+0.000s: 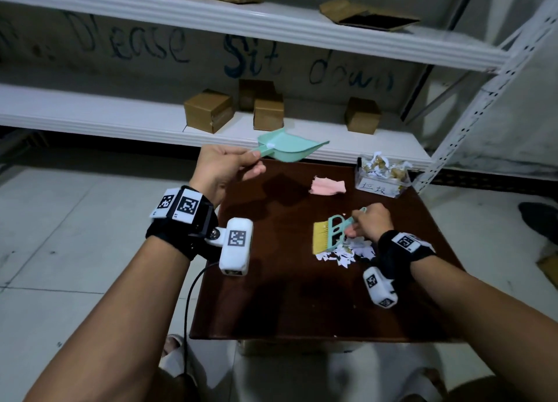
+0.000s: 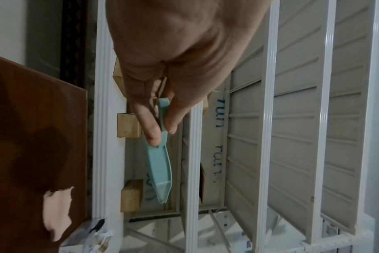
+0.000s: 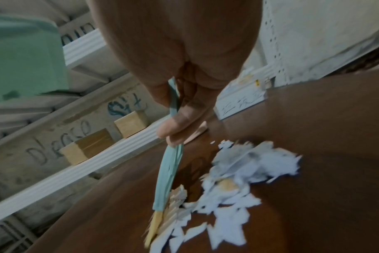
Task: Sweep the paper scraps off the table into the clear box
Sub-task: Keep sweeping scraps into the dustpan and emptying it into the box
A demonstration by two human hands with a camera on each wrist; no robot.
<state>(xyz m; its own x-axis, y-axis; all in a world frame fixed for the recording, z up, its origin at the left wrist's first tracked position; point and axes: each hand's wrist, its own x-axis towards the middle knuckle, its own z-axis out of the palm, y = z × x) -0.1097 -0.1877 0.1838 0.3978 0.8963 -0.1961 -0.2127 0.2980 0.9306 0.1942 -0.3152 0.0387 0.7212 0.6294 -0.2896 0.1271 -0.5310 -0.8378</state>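
My left hand [image 1: 225, 166] pinches the handle of a mint-green dustpan [image 1: 291, 146], held in the air above the far left corner of the dark brown table [image 1: 271, 296]; the left wrist view shows the dustpan [image 2: 159, 162] edge-on between thumb and finger. My right hand [image 1: 367, 222] grips a mint-green brush with yellow bristles [image 1: 327, 235], its bristles [image 3: 156, 224] down at the left edge of a pile of white paper scraps [image 1: 351, 252] [image 3: 238, 188]. The clear box [image 1: 382, 176], part full of scraps, stands at the table's far right corner.
A pink scrap of paper [image 1: 327, 186] lies on the table between the dustpan and the clear box. White metal shelves [image 1: 120, 117] with several cardboard boxes [image 1: 208, 110] run behind the table. A tiled floor [image 1: 75, 235] lies to the left.
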